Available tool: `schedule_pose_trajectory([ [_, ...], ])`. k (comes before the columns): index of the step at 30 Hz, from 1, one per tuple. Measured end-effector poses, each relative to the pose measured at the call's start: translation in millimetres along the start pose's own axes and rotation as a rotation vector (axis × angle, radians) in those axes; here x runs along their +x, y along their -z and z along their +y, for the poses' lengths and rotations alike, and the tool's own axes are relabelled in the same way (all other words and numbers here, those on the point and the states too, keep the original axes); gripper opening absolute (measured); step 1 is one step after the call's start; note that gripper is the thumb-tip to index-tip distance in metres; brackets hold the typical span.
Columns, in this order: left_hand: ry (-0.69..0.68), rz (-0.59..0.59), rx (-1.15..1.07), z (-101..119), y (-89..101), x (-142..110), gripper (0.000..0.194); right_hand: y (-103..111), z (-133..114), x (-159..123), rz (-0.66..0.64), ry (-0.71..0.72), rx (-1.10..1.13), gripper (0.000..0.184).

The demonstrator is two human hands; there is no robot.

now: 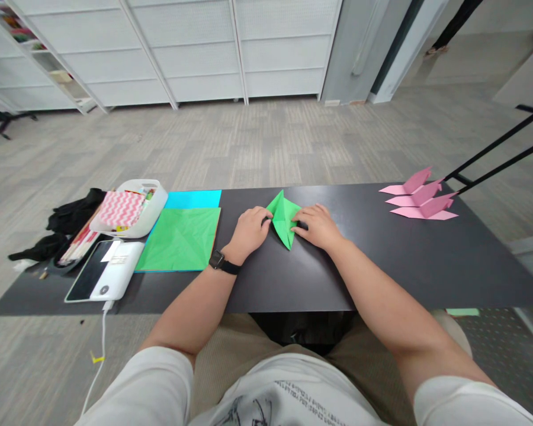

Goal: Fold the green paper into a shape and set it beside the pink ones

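Observation:
A folded green paper shape [284, 218] lies on the black table [382, 260] in front of me, pointed toward me. My left hand [249, 229], with a black watch on its wrist, has its fingers curled on the shape's left edge. My right hand [318, 226] presses its fingers down on the right edge. Both hands pinch the paper against the table.
Left of my hands lies a stack of flat green [182, 239] and blue sheets [194, 199]. Further left are a white tray [153, 213] holding patterned paper, a white device [111, 272] with a cable, and black cloth [73, 213]. Three folded pink paper shapes [420, 198] sit at the far right.

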State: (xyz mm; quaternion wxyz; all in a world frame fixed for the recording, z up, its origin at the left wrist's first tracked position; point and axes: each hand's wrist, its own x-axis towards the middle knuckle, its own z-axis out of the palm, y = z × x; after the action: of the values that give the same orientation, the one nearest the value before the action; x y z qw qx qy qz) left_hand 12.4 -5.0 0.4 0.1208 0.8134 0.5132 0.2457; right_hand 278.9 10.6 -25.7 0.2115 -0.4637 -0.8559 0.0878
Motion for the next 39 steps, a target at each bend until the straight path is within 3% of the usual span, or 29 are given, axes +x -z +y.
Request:
schedule_pose_trajectory([
  [12, -0.029, -0.015, -0.011, -2, -2.8, -1, 0.012, -2, 0, 2, -0.047, 0.048, 0.011, 0.015],
  [20, -0.02, -0.022, -0.015, -3, -4.1, -2, 0.014, 15, -4, -5, -0.153, 0.098, 0.027, 0.039],
  [30, -0.02, -0.056, 0.02, -3, -4.3, -1, 0.017, 21, -9, -9, -0.214, 0.106, 0.021, 0.062],
  [32, -0.021, -0.06, 0.044, -5, -5.6, 0, 0.022, 23, -8, -9, -0.208, 0.109, 0.037, 0.058],
  [37, -0.028, -0.103, 0.12, -5, -10.4, -1, 0.026, 24, -5, -6, -0.149, 0.11, 0.1, 0.025],
  [39, -0.04, -0.125, 0.13, -3, -11.3, -2, 0.026, 23, -4, -5, -0.101, 0.089, 0.099, 0.023],
])
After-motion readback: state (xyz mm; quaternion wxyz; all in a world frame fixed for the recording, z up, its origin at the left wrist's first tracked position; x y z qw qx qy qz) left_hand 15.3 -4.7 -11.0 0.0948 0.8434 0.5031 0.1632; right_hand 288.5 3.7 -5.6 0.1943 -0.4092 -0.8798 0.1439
